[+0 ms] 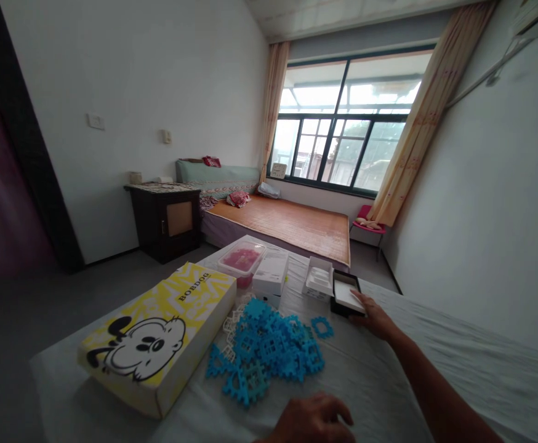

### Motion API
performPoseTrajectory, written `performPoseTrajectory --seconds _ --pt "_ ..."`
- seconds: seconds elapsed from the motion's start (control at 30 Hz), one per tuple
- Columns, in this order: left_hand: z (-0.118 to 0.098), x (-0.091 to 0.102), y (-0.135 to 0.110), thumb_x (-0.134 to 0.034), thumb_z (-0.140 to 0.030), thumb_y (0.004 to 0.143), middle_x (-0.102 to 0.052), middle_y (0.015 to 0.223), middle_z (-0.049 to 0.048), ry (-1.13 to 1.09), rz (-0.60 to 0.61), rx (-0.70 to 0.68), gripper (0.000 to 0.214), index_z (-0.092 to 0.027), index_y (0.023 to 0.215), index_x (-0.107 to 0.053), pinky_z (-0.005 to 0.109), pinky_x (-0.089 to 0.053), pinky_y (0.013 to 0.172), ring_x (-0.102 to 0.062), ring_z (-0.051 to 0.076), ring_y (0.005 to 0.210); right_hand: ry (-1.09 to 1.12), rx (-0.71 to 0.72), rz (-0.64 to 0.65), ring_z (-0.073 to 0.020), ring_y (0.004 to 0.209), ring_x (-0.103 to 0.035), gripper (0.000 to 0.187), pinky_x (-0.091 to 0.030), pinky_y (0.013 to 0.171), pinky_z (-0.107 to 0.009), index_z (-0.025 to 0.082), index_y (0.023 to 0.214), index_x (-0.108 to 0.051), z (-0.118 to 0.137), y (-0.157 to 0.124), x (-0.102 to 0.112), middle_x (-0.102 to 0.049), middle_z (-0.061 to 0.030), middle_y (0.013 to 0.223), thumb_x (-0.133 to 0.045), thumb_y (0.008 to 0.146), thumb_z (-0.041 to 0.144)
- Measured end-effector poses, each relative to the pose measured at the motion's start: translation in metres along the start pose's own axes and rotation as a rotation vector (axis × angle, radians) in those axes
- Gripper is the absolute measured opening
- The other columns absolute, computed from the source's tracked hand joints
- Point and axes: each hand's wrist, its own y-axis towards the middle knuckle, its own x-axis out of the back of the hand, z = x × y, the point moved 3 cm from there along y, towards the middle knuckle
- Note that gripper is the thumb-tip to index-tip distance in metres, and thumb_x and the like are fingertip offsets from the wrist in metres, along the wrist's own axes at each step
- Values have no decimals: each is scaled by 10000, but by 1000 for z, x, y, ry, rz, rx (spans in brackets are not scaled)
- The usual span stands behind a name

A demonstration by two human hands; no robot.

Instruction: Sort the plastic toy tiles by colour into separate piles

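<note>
My right hand (374, 315) reaches out to a small black box (343, 309) and grips its near right edge, fingers at the rim. Inside that box lies a flat white piece (346, 294). My left hand (314, 421) is low in the view, above the cloth, with loosely bent fingers and nothing visible in them. Just beyond it is a pile of blue plastic interlocking pieces (269, 344), with one blue square piece (322, 327) lying apart. Several white pieces (229, 326) show at the pile's left side.
A yellow-and-white BOBDOG box (158, 338) stands left on the cloth-covered surface (365, 394). Behind the pile are a clear-lidded tub of pink contents (242, 258), a white box (270, 274) and an open white box (319, 278). A bed (292, 224) and cabinet (167, 218) stand farther back.
</note>
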Motion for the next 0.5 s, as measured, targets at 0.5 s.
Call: performPoseTrajectory --seconds 0.5 --pt "7 -12 -3 -560 -340 886 -698 1040 -76 52 47 -62 164 -312 1031 -628 149 -428 628 -624 93 894 -13 324 29 -338 1309 -325 785 -327 1006 -501 277 1433 -263 227 30 27 -259 -97 1508 -614 758 471"
